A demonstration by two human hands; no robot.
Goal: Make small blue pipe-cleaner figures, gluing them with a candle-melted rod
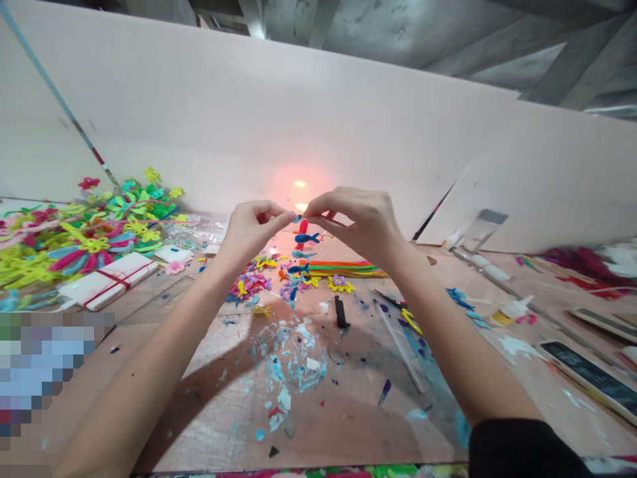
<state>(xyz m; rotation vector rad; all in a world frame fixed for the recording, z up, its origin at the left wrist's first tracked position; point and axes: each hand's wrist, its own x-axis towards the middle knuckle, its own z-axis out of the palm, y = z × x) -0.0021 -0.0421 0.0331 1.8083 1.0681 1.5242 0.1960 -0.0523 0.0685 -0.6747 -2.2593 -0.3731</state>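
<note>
Between the two hands, dead centre on the dial, is a small pale-blue piece (298, 218). The left hand (251, 226) pinches it at nine o'clock between thumb and forefinger, and the right hand (361, 216) pinches from three with its fingertips; both grips are light, and little of the piece shows between them. Straight below, at six, a dark-blue fish shape (305, 238) and a pale-blue fish shape (303, 254) line up with more blue shapes as if hanging in a strand — whether the piece joins them I cannot tell, as no thread is clear.

It should weigh next to nothing and feel soft, perhaps fuzzy, so slipping is unlikely; bending or squashing out of shape is the likelier trouble. I would take it by its two ends, fingertips only, leaving the middle untouched, and if the column is one strand, expect it to swing and twist.

A red candle (303, 227), seemingly lit, stands behind the column at six, with a glow beyond the fingers — soft fibre would probably scorch there, so clearance matters. Colourful strips (348, 268) lie between four and five on the desk (223, 411), yellow-handled scissors (411, 321) farther out that way, and a black lighter (340, 312) between five and six. A heap of fuzzy flowers (94, 244) fills nine.
</note>
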